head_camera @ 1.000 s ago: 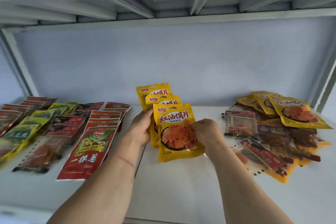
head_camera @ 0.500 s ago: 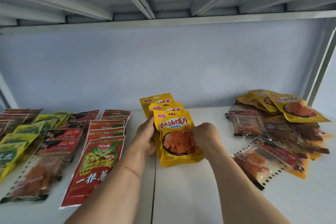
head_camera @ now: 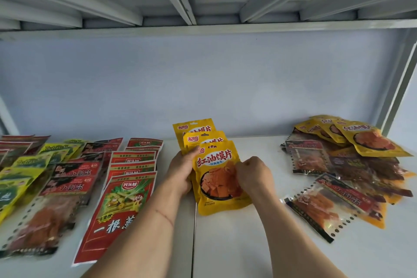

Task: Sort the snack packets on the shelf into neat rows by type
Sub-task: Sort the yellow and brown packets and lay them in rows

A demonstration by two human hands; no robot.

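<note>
Three yellow snack packets overlap in a short row at the middle of the white shelf. My left hand grips the left edge of the front yellow packet, thumb on its top corner. My right hand pinches the same packet at its right edge, fingers curled. To the left lie rows of red packets, dark red packets and green-yellow packets. An unsorted pile of mixed packets lies at the right, with more yellow ones on top.
The shelf's back wall rises just behind the packets. A metal upright stands at the right corner, and the upper shelf's ribbed underside hangs overhead. A seam splits the shelf board below the yellow row.
The front yellow packet has slid a little nearer and straighter under both hands. The view has shifted slightly right and closer.
</note>
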